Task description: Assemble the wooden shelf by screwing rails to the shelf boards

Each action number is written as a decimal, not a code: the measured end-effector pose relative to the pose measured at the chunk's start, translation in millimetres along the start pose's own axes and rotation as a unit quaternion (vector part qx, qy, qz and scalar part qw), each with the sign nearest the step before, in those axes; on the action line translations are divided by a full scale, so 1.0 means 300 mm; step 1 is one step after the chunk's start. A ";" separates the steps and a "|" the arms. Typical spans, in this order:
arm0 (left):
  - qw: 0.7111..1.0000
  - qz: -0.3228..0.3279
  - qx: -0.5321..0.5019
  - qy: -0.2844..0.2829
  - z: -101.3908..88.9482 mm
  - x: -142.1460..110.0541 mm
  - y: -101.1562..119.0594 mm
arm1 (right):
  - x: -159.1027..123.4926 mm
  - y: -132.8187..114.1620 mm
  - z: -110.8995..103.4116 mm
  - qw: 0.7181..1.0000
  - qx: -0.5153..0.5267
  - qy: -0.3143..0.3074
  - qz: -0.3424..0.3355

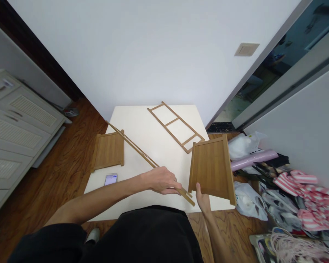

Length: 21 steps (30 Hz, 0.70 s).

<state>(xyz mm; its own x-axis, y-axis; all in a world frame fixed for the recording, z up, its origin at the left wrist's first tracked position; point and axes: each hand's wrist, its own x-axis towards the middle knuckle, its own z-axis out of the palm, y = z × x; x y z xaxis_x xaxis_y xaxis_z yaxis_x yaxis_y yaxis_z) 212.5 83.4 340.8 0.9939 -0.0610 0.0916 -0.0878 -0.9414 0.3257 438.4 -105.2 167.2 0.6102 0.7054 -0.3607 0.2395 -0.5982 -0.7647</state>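
Observation:
My left hand (162, 180) is closed around a pair of long, thin wooden strips (134, 146), which slant over the white table from the far left toward my body. Their near ends stick out past my fingers. With its thumb on top, my right hand (203, 200) grips the near edge of a wooden panel (210, 168), tilted over the table's right side. Behind, a ladder-like wooden frame (171, 124) with crossbars lies flat, one end close to that panel. A second wooden panel (109, 150) rests at the left edge of the table.
The white table (142, 122) stands against a wall. A phone (110, 179) with a lit screen lies near its left front. Bags, a purple roll (253, 160) and striped pink cloth (308, 197) are piled on the right floor. A white cabinet (19, 124) stands left.

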 end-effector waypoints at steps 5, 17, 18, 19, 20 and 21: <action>0.996 -0.087 0.024 -0.002 -0.194 -0.004 -0.019 | -0.034 0.009 -0.159 0.997 0.001 -0.066 0.035; 0.943 -0.326 0.061 -0.035 -0.380 0.046 -0.077 | -0.059 0.059 0.024 0.931 0.061 -0.348 0.090; 0.943 -0.324 0.060 -0.037 -0.358 0.044 -0.079 | -0.043 0.060 0.036 0.926 0.056 -0.363 0.092; 0.944 -0.323 0.059 -0.039 -0.334 0.042 -0.079 | -0.027 0.061 0.049 0.920 0.053 -0.377 0.093; 0.944 -0.322 0.060 -0.043 -0.309 0.039 -0.077 | -0.010 0.061 0.062 0.915 0.051 -0.390 0.094; 0.943 -0.323 0.061 -0.048 -0.285 0.036 -0.074 | 0.006 0.061 0.076 0.909 0.051 -0.402 0.097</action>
<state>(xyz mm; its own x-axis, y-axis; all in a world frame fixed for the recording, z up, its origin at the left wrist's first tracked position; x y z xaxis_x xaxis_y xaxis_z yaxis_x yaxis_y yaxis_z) 219.5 132.1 415.1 0.8389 0.5150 -0.1759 0.5414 -0.8228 0.1729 426.8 -106.1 140.4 -0.1247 0.6650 -0.7363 0.0905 -0.7314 -0.6759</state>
